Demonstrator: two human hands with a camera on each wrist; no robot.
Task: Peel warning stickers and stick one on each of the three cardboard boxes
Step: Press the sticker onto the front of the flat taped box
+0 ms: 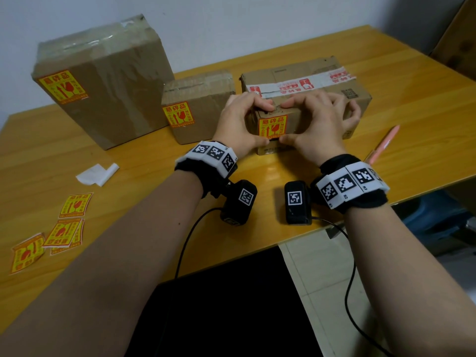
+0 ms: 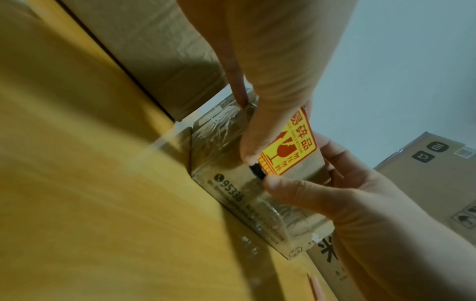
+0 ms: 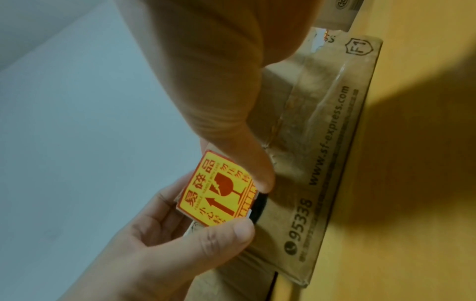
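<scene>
Three brown cardboard boxes stood on glossy yellow wood tabletop [image 1: 296, 176]: tall box [image 1: 103, 81] at far left, wrapped in crinkled clear tape; small box [image 1: 198, 104] beside it; flat box [image 1: 309, 99] at right, banded with white-and-red printed tape. Square yellow-and-red warning sticker on front face of each: tall box sticker [image 1: 62, 86], small box sticker [image 1: 178, 114], flat box sticker [image 1: 273, 128]. Left hand [image 1: 238, 124] and right hand [image 1: 319, 124] curled over near end of flat box, fingers bent on top edge, thumbs pressed at sticker's lower corners, left thumb [image 2: 253, 150] and right thumb [image 3: 257, 173] almost meeting. Sticker face smooth and flat against wrinkled, tape-sheened cardboard; black print along box's lower edge. Loose stickers [image 1: 51, 233] scattered at left edge of tabletop, slightly curled. Folded white backing paper [image 1: 99, 173] lay nearer boxes, well apart from loose stickers. Pink pen [image 1: 383, 144] lay slantwise just right of flat box. Padded black wristbands with blocky black-and-white coded tags on both wrists
</scene>
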